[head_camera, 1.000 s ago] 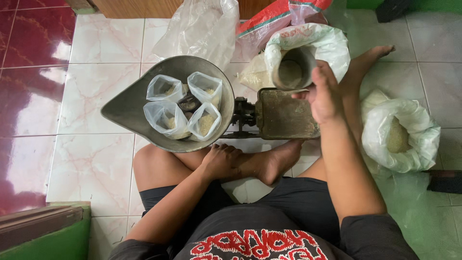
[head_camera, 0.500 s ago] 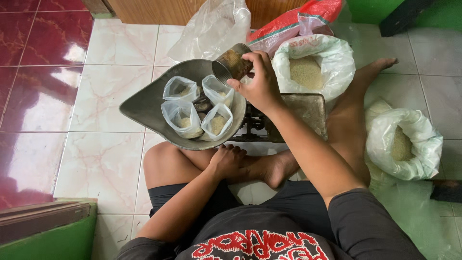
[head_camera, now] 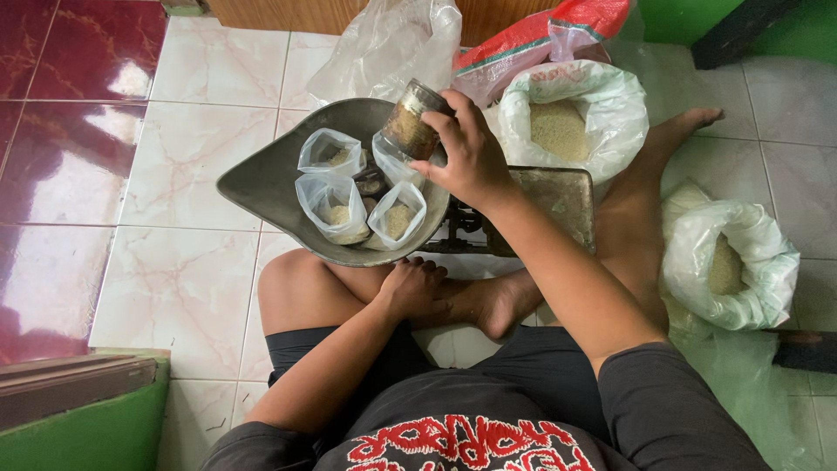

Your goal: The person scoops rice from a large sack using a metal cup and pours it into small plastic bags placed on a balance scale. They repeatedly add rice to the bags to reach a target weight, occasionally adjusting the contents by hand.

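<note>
Over the scale pan: right hand (head_camera: 466, 153), fingers gripping a tin cup (head_camera: 411, 122), tilted, grain inside.
Cup position: above one small bag (head_camera: 394, 166).
Pan (head_camera: 261, 179): four small clear bags, each part-filled with grain.
Left hand (head_camera: 417, 286): resting on foot, fingers loosely curled, holding nothing.
Sacks (head_camera: 571, 113): open, grain inside.

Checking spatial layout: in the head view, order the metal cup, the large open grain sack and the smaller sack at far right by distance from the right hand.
1. metal cup, held in the right hand.
2. large open grain sack, just beyond it.
3. smaller sack, far right.
</note>
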